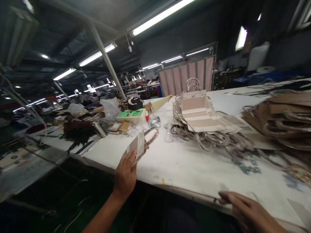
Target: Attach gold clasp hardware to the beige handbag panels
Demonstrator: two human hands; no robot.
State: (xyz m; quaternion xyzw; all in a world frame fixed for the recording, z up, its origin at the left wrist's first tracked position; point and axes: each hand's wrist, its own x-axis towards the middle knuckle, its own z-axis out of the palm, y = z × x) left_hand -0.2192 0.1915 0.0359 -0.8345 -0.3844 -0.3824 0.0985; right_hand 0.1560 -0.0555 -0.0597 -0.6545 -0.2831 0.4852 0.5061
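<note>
My left hand [125, 174] is closed on a beige handbag panel [138, 147], tilted up over the table's front edge. A looped brown handle [152, 134], which looks plastic-wrapped, sticks out from the panel's far side. At the lower right, my right hand [250, 207] hovers by the table edge with its fingers stretched out to the left. It is slightly blurred, and no object shows in it. Beyond the hands lies a pile of similar beige bag panels [201, 119] with wrapped handles, the top one leaning back.
Brown bag pieces [286, 119] are heaped at the right of the white table [167, 161]. A machine with a green control panel [131, 114] stands at the back left, near clear plastic bags [110, 108] and an open small box [123, 125]. Dark strips [84, 147] lie at the left edge.
</note>
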